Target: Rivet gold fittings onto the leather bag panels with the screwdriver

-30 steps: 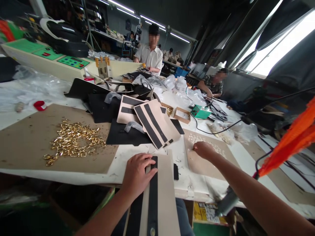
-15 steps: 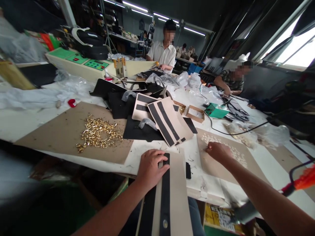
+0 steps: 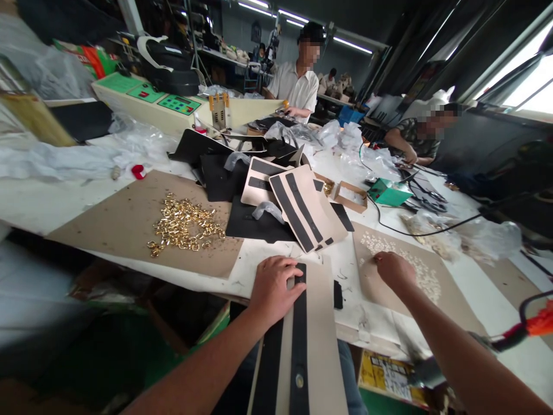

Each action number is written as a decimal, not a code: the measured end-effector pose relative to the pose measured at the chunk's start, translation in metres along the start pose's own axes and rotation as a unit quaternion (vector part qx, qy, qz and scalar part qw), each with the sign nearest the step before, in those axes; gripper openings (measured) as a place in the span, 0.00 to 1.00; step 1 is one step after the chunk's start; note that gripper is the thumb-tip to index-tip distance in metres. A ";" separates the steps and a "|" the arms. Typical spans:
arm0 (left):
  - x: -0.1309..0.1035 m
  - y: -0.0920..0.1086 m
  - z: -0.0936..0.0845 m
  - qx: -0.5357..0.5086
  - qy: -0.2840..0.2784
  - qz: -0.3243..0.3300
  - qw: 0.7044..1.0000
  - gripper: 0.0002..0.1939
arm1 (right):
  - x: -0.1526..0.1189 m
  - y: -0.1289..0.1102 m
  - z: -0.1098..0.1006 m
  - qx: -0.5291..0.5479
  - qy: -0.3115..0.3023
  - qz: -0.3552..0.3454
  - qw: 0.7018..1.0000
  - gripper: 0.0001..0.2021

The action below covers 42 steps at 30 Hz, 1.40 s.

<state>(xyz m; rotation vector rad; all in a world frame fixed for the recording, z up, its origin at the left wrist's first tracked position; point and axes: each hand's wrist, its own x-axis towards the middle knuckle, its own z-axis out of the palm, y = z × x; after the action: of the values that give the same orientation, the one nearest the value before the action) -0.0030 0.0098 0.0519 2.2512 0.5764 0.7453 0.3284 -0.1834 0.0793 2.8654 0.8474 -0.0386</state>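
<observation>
At six o'clock the left hand rests on a beige, black-striped panel; toward four, the right hand is among scattered whitish pieces; toward nine, gold-coloured links cover a brown sheet.

Beyond your white table, you face a grey wall and lit tube lights; right of the table, a bright window; beneath the table, green floor.
</observation>
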 end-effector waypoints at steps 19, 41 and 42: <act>0.002 0.003 -0.004 0.020 -0.031 -0.007 0.999 0.11 | -0.107 -0.158 -0.034 0.462 -0.172 -0.271 0.827 0.09; 0.007 -0.002 0.000 0.049 -0.025 0.024 0.998 0.17 | -0.124 -0.153 -0.039 0.543 -0.083 -0.190 0.814 0.10; 0.008 -0.001 0.000 0.051 -0.023 0.027 0.998 0.15 | -0.135 -0.142 -0.037 0.566 -0.043 -0.171 0.805 0.11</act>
<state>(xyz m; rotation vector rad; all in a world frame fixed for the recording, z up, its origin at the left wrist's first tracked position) 0.0024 0.0151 0.0535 2.3803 0.5453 0.7023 0.1369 -0.1325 0.1057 3.5655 1.7772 -1.0468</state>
